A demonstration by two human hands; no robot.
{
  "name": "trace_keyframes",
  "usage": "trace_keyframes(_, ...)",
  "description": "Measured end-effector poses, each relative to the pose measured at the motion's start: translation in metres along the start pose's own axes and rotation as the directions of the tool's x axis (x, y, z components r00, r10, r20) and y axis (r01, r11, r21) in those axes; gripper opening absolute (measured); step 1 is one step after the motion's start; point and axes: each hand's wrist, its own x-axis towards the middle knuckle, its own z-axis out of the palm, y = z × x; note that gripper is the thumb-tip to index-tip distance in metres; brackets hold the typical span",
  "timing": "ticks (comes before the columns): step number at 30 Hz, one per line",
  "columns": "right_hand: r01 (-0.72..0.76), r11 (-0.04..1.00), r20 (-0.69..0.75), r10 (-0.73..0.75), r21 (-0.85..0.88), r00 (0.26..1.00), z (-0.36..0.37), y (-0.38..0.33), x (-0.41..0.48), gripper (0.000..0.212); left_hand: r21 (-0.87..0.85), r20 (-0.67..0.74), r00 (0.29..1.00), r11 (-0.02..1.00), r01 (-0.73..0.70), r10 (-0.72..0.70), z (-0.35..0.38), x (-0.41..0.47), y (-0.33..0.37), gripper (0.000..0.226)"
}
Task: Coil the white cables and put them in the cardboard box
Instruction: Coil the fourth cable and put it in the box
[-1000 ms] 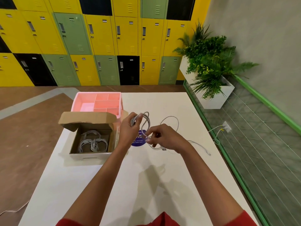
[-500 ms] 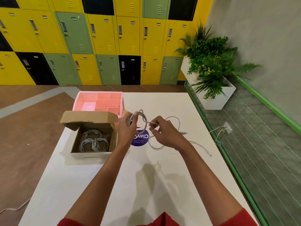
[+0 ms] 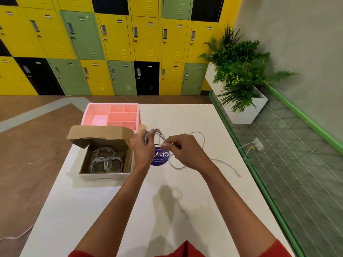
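Yellow, green and black lockers (image 3: 118, 43) back a white tabletop (image 3: 185, 115), and the step in hand looks like the coiling of one white cable (image 3: 202, 138), part wound and part loose. The left hand (image 3: 143, 152) has its fingers curled round a small bundle of loops held above the tabletop, the loops standing roughly upright. The right hand (image 3: 185, 153), just beside it, pinches a strand between thumb and fingertips, as if feeding the next turn. From the hands the slack swings out in a wide loop past a purple sticker (image 3: 163, 160), then trails rightward and toward the person. Its long axis lies across the tabletop and its plug end (image 3: 239, 175) points at the right edge. The cardboard box (image 3: 104, 176) stands open just left of the left hand, with coiled cables (image 3: 106, 160) lying in it. The next move probably calls for drawing that tail in turn by turn, keeping the loops even, before the bundle goes leftward into the box.
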Motion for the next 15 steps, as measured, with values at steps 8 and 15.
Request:
trace_keyframes(8,-0.081,0.951,-0.247,0.158,0.297,0.956,-0.033,0.011,0.011,0.027,-0.174,0.187,0.98,0.984,-0.028,0.061,-0.009,0.005,0.012,0.025)
trace_keyframes(15,-0.198,0.829,-0.276,0.385,0.523,0.88,-0.04,0.037,0.017,0.03,-0.43,0.402,0.902,0.902,0.037,0.155,0.0,-0.016,0.041,0.022)
